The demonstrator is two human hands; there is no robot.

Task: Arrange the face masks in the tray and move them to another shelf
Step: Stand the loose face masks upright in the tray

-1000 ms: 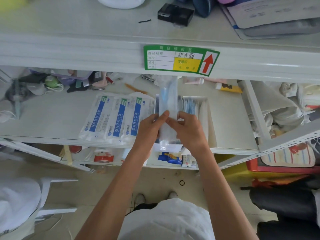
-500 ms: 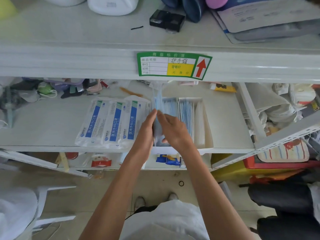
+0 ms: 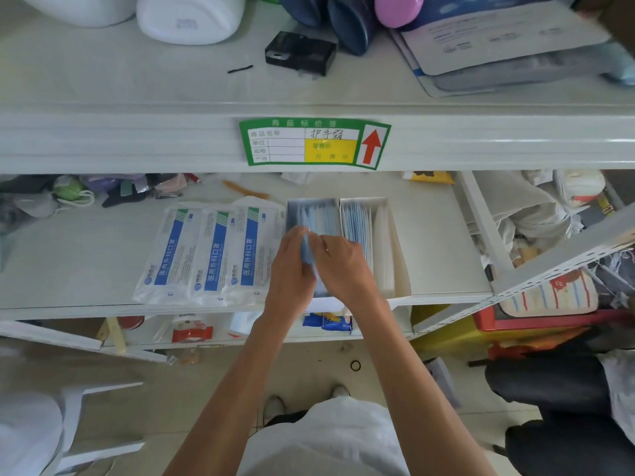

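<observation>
A white divided tray [image 3: 400, 262] stands on the middle shelf, with blue face masks standing on edge in both compartments. My left hand [image 3: 290, 273] and my right hand [image 3: 343, 266] meet over the tray's left compartment. Together they pinch a blue wrapped face mask [image 3: 307, 250] that stands upright in that compartment among the other masks [image 3: 323, 218]. More blue masks [image 3: 357, 223] fill the left part of the right compartment. Three white-and-blue mask packets [image 3: 213, 255] lie flat side by side just left of the tray.
A green price label [image 3: 314, 143] is stuck on the upper shelf's front edge. Black box [image 3: 300, 53], white tub [image 3: 190, 17] and papers sit on the top shelf. Clutter lines the back left of the middle shelf. Cloth and a slanted metal bracket [image 3: 563, 266] are at right.
The mask package was held high and flat above the tray; both hands have turned it on edge and lowered it into the left compartment. The view has shifted slightly downward.
</observation>
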